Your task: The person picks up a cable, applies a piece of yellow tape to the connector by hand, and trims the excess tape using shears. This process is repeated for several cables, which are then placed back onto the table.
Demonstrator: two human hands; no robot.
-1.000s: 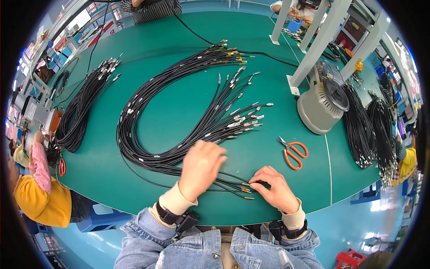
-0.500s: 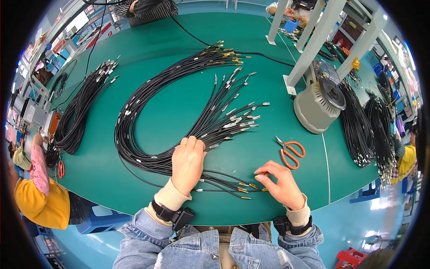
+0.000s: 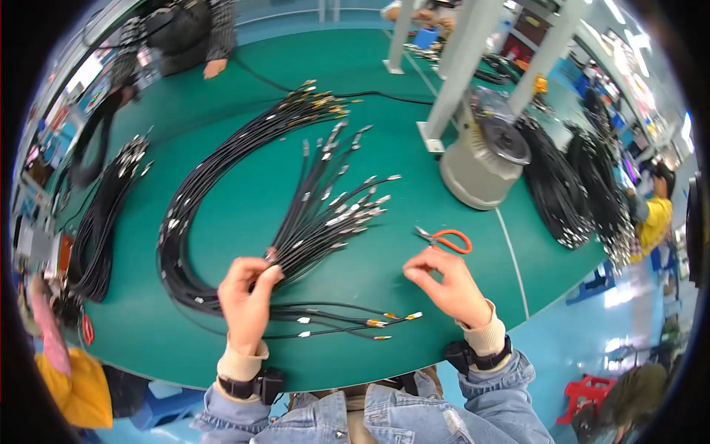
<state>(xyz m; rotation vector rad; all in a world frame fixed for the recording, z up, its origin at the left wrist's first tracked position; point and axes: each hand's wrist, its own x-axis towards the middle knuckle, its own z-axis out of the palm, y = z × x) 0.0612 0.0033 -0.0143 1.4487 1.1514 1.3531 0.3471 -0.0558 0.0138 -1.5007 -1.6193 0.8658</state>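
A bundle of thin black cables (image 3: 171,244) curves in a wide C on the green table, with silver and yellow end pieces. My left hand (image 3: 248,300) is closed at its near end, thumb and fingers pinching black cables by the fanned silver ends. A few separate cables (image 3: 333,307) with yellow tips run rightward from beneath that hand. My right hand (image 3: 450,285) is off to their right, thumb and forefinger pressed together; whatever might be between them is too small to make out. Just beyond it lie orange-handled cutters (image 3: 451,240).
A round grey machine (image 3: 481,170) stands beside white metal posts (image 3: 452,81) at the right. More black cable bundles lie at the far right (image 3: 555,185) and left (image 3: 103,229). Across the table, a person's hand (image 3: 215,68) rests near the edge; others sit at both sides.
The view has turned, shifting the table leftward. My left hand has slid left and re-gripped the bundle; my right hand has risen from the yellow tips. A person opposite now handles a dark cable loop.
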